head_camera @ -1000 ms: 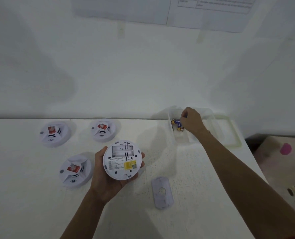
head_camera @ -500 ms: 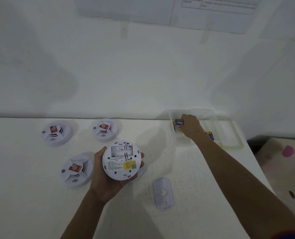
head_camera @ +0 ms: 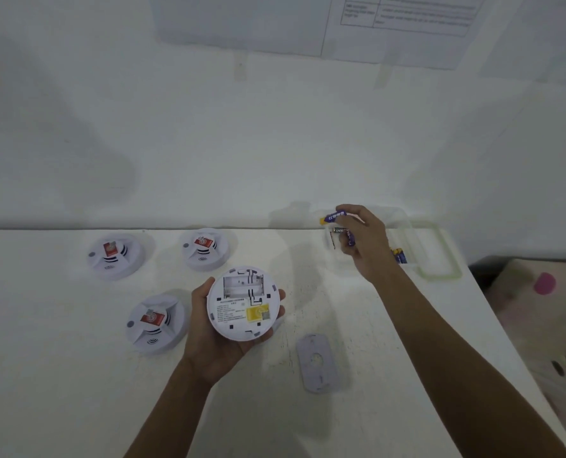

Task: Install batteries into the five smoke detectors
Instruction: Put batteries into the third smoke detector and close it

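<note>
My left hand (head_camera: pixel 208 338) holds a white round smoke detector (head_camera: pixel 243 304) back side up, its battery bay open and bare. My right hand (head_camera: pixel 367 242) pinches purple batteries (head_camera: pixel 336 216), lifted just above a clear plastic box (head_camera: pixel 407 236) at the table's back right. One battery sticks out to the left past my fingertips, another lies under my fingers. More purple batteries (head_camera: pixel 400 255) lie in the box. Three other detectors sit face up on the table: one at back left (head_camera: pixel 114 256), one at back middle (head_camera: pixel 205 247), one at front left (head_camera: pixel 156 323).
A loose grey cover plate (head_camera: pixel 319 361) lies on the white table (head_camera: pixel 60 375) right of my left hand. A green-rimmed lid (head_camera: pixel 446 259) lies behind the box. The wall rises just behind the table. The table's right edge drops off to the floor.
My right hand has come up out of the plastic box with purple batteries pinched in its fingers. The left hand and its detector have stayed put.
</note>
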`<state>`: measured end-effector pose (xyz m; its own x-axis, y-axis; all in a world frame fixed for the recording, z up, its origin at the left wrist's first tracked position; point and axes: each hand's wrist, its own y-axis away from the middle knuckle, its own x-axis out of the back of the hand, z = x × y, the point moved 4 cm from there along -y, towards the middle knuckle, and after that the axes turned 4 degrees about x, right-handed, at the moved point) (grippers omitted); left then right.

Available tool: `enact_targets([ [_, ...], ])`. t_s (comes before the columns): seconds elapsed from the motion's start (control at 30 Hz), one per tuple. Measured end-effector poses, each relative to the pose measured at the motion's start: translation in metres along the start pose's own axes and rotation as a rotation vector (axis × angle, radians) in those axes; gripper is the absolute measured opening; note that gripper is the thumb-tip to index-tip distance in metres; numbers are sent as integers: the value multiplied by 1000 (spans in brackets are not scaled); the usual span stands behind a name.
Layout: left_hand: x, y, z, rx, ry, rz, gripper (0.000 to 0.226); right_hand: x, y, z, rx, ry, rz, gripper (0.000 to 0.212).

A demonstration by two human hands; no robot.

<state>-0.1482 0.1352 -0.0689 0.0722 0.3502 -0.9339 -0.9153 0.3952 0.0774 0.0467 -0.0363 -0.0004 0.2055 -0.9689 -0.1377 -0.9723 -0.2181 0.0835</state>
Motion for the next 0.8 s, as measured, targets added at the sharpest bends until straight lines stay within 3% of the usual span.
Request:
enact_targets([
  [0.2,-6,12,-5,4,1,9,73,-42,65,-4,-57,-176,-137,30],
  [0.3,-6,20,-5,-7,-9,6,73,-57,98,-3,-80,-167,-145,27],
  [0.43,-4,30,-7,-11,-25,42,75,-68,133,-4,-45,-96,-100,5],
  [0.67,-15,45,-8,-118,-101,174,72,-80,170,-18,156,121,-126,13],
  [0.8,-24,52,-10,-161,-95,123,68,-90,180,-18,270,281,-134,18],
])
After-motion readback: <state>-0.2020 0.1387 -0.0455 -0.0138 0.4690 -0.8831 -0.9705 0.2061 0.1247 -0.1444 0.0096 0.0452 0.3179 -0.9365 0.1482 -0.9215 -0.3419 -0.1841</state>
